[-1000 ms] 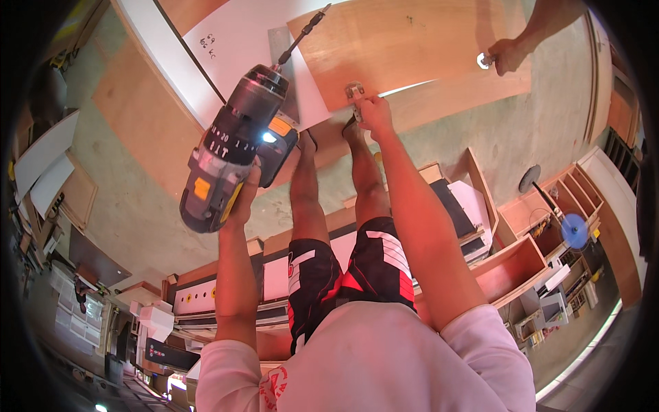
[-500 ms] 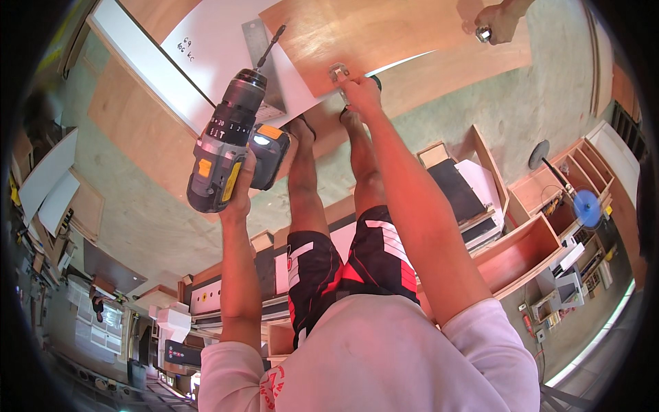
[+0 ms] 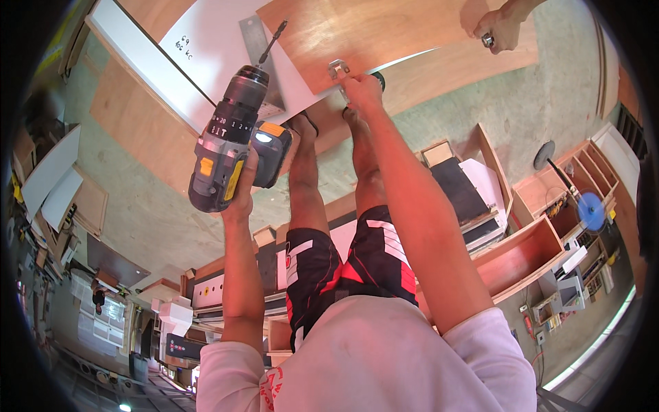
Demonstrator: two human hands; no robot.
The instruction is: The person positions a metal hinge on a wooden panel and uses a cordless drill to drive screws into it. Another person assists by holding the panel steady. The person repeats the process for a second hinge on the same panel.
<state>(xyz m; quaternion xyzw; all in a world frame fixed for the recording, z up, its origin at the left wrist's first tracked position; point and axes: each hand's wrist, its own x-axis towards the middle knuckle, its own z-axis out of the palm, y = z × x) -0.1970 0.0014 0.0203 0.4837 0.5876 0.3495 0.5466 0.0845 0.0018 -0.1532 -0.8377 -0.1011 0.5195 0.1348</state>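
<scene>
My left hand (image 3: 243, 189) is wrapped round the handle of a cordless drill (image 3: 230, 137), a black and grey body with yellow parts. Its lamp glows, and the long bit (image 3: 273, 42) points up and slightly right, clear of my right hand. In front, my right hand (image 3: 362, 93) is closed on a small metal cabinet hinge (image 3: 338, 69), which shows beyond the fingertips over the lower corner of a brown wooden panel (image 3: 384, 34). The fingers' exact grip on the hinge is partly hidden.
A metal square (image 3: 255, 51) lies on a white panel (image 3: 206, 31) with handwriting. Another person's hand (image 3: 504, 29) holds a small metal piece at the upper right. Open wooden drawer boxes (image 3: 518, 257) and a blue-bladed fan (image 3: 590, 211) stand at the right.
The other person's hand at the upper right has shifted slightly right and down. My hands keep their hold on the drill and hinge, with hardly any movement.
</scene>
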